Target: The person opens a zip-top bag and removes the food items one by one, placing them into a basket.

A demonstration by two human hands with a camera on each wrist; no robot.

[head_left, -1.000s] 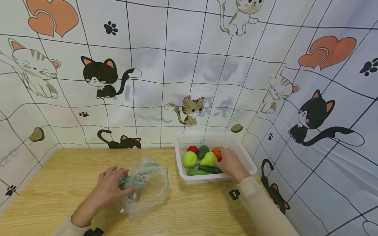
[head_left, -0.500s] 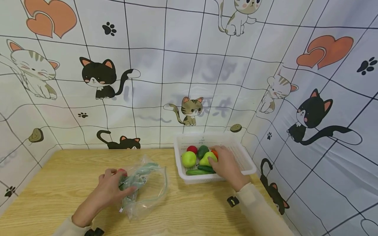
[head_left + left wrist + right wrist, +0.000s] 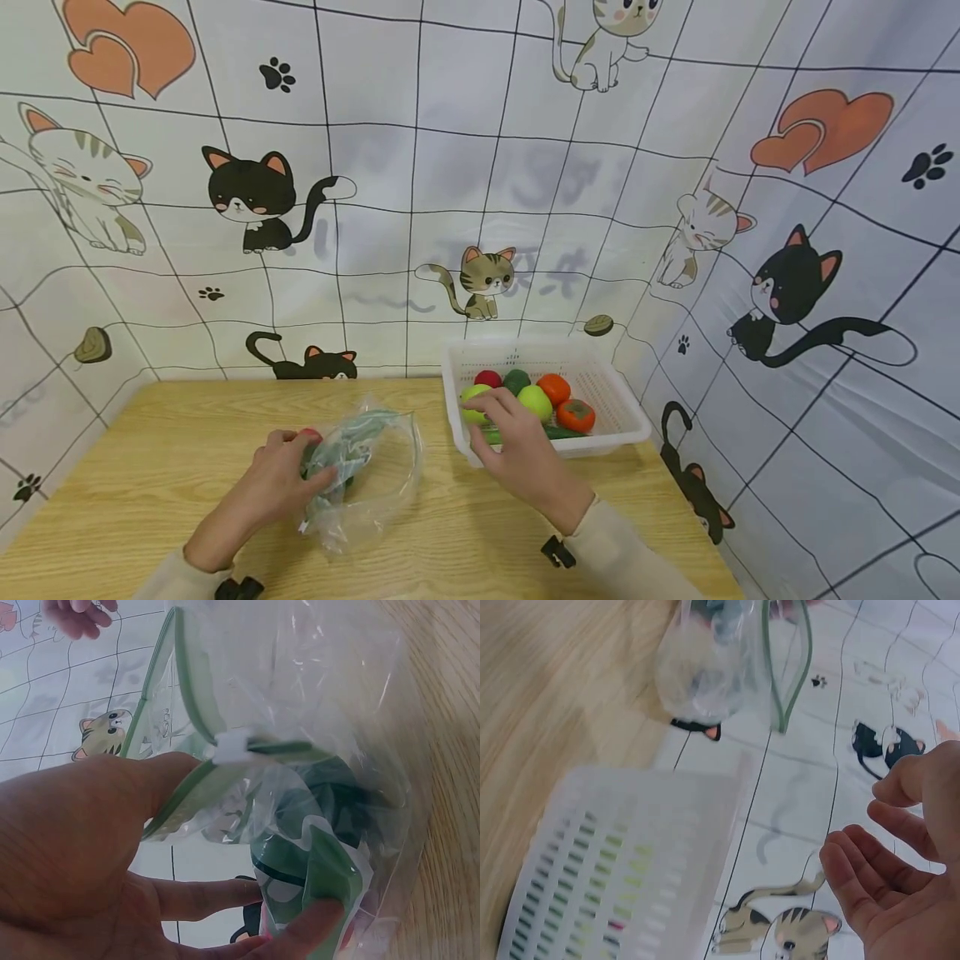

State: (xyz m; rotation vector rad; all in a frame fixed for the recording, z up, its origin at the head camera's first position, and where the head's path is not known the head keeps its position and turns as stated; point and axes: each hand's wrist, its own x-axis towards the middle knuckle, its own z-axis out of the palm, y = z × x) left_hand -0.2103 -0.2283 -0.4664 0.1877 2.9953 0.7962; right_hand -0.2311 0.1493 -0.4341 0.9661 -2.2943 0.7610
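My left hand (image 3: 281,479) grips a clear zip bag (image 3: 386,492) with a green rim, on the left part of the table. Fingers and thumb are spread about its side in the left wrist view. Inside the zip bag (image 3: 360,675) is something green and white, blurred by the plastic; a bit of red shows by my fingertips. My right hand (image 3: 525,458) hangs over the front left of a white basket (image 3: 633,427), fingers loosely curved, holding nothing. In the basket lie a persimmon (image 3: 576,416), a second orange-red fruit (image 3: 553,388) and a yellow-green fruit (image 3: 534,403).
Also in the basket are a red item (image 3: 488,378), a dark green item (image 3: 517,382), a green fruit (image 3: 471,393) and a cucumber (image 3: 564,432). A wooden table (image 3: 187,425) carries everything. A cat-print cloth (image 3: 382,250) hangs behind and to the right.
My right hand has moved left from the basket's right side, uncovering the persimmon and the other orange-red fruit. My left hand stays at the zip bag, which has shifted slightly.
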